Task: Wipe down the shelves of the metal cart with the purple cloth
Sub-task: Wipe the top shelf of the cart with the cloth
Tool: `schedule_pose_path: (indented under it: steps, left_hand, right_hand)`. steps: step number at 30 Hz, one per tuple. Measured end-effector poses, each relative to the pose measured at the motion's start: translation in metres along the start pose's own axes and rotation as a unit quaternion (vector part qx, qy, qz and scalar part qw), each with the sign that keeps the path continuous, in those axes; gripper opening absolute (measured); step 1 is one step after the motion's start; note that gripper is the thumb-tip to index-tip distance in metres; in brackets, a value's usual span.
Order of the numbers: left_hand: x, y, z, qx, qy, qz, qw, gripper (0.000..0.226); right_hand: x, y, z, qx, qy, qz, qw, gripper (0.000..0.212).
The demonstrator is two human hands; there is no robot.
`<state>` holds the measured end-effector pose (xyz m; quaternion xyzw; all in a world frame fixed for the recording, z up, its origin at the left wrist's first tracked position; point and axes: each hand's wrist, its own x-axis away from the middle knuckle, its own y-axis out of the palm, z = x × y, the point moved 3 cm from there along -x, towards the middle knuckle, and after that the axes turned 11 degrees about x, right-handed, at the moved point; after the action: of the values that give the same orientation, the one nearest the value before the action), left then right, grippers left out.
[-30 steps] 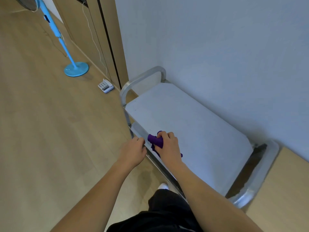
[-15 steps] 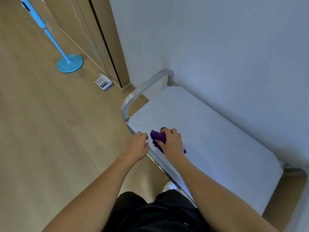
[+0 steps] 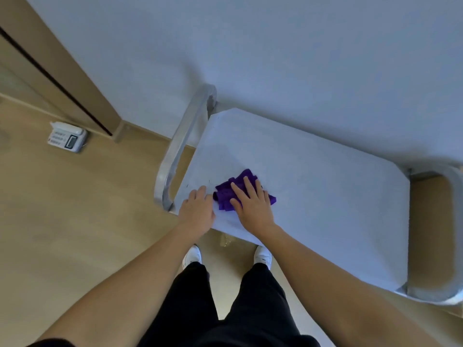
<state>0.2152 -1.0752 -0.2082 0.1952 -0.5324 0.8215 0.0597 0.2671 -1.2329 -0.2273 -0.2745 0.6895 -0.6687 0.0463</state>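
Observation:
The metal cart's flat top shelf (image 3: pixel 325 186) stands against the wall, with a curved handle at each end. A crumpled purple cloth (image 3: pixel 226 194) lies near the shelf's near left corner. My right hand (image 3: pixel 250 204) lies flat on the cloth with fingers spread and straight, pressing it onto the shelf. My left hand (image 3: pixel 198 209) rests on the shelf's near left edge just beside the cloth, fingers loosely bent. The lower shelves are hidden under the top one.
The left handle (image 3: pixel 175 156) curves out over the wooden floor. The right handle (image 3: pixel 451 234) sits at the far right. A white corded telephone (image 3: pixel 67 140) lies on the floor by a door frame. My feet stand close to the cart's front edge.
My right hand went from gripping the bunched cloth at the shelf's edge to lying flat on it further onto the shelf. The view tilted to look straight down.

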Motion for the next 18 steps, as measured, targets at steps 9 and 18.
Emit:
schedule_pose_path:
  steps: [9,18]
  left_hand:
    - [0.026,0.012,-0.04,0.028,0.039,0.032,0.998,0.047]
    - [0.039,0.009,-0.048,0.022,0.077,0.002,0.997,0.055]
  right_hand:
    - [-0.003,0.021,-0.064,-0.055,0.16,0.08,0.982,0.05]
    - [-0.002,0.022,0.013,-0.013,0.163,0.069,0.984,0.044]
